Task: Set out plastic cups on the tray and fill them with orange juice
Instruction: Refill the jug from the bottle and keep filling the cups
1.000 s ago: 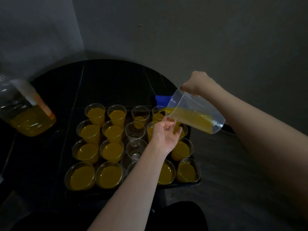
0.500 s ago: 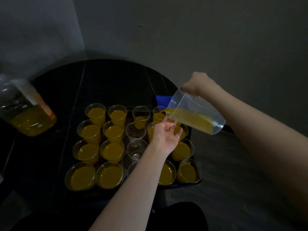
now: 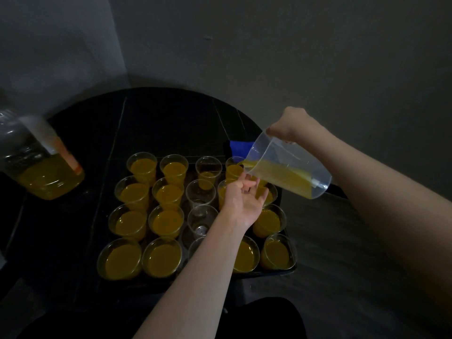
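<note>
A black tray (image 3: 291,269) on the dark table carries several clear plastic cups, most of them full of orange juice (image 3: 166,220). Two cups in the middle column, one (image 3: 200,192) and another (image 3: 202,217), look empty, and the far one (image 3: 208,171) holds only a little. My right hand (image 3: 291,123) grips the handle of a clear measuring jug (image 3: 288,167). The jug is tilted, with juice at its spout above the far right cups. My left hand (image 3: 244,201) is palm up under the spout, with loosely bent fingertips touching the jug's underside.
A large clear bottle (image 3: 41,167), partly full of juice, stands at the left of the table. A blue cloth (image 3: 241,148) lies behind the tray. Grey walls close in at the back and left. My dark-clothed lap is at the bottom edge.
</note>
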